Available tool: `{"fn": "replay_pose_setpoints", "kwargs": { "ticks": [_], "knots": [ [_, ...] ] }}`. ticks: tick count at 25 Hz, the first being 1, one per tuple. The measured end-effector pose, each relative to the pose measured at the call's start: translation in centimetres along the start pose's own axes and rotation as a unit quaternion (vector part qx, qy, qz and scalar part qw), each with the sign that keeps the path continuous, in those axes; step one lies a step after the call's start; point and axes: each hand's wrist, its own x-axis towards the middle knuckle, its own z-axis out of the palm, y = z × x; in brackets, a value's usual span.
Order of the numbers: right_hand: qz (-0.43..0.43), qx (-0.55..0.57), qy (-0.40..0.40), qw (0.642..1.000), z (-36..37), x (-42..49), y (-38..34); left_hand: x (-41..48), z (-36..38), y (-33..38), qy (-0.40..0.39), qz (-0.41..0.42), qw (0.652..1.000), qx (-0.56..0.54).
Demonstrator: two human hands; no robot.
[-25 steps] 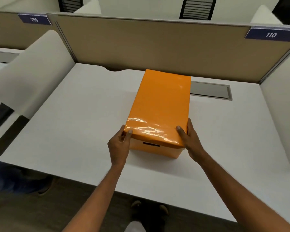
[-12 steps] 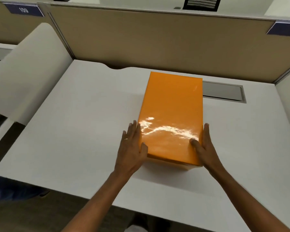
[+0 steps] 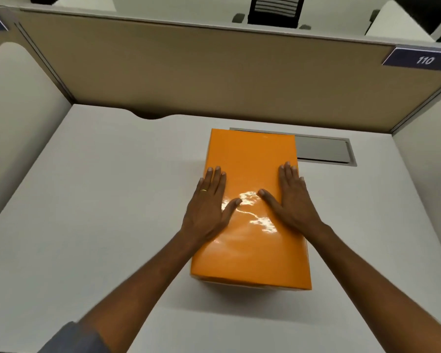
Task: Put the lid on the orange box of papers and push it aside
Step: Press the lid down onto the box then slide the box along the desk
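Both hands lie flat, fingers spread, left hand and right hand pressing the lid onto the orange box, mid-tabletop. Uneven pressure could skew the glossy lid, or palms slip when pushing.

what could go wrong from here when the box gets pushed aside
1. Both hands, left hand and right hand, lie flat on the glossy orange lid; a sideways push from the top might slide the lid rather than the box.
2. The far end of the box covers part of the grey hatch set in the white desk; the base may catch on the hatch's rim.
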Motion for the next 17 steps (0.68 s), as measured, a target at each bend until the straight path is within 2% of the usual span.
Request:
{"fn": "replay_pose_setpoints", "kwargs": {
  "ticks": [5,7,9,12,15,17],
  "knots": [
    [-0.004,-0.042,0.002,0.999,0.5,0.2,0.3,0.3,-0.3,0.1,0.013,0.008,1.0,0.023],
    [0.005,-0.043,-0.001,0.999,0.2,0.8,0.1,1.9,-1.7,-0.1,0.06,0.036,0.997,0.039],
    [0.01,-0.043,0.031,0.999,-0.4,2.7,-0.2,5.6,-3.2,-0.8,0.106,0.044,0.993,0.035],
    [0.019,-0.033,0.064,0.997,-2.6,7.4,0.0,11.9,-4.8,-1.6,0.075,0.049,0.995,0.051],
    [0.017,-0.037,0.039,0.998,-4.2,11.6,1.0,15.8,-3.9,-1.6,0.04,0.058,0.996,0.057],
    [0.008,-0.029,0.02,0.999,-4.0,12.8,1.4,16.5,-3.0,-1.8,0.046,0.062,0.997,0.029]
  ]
}}
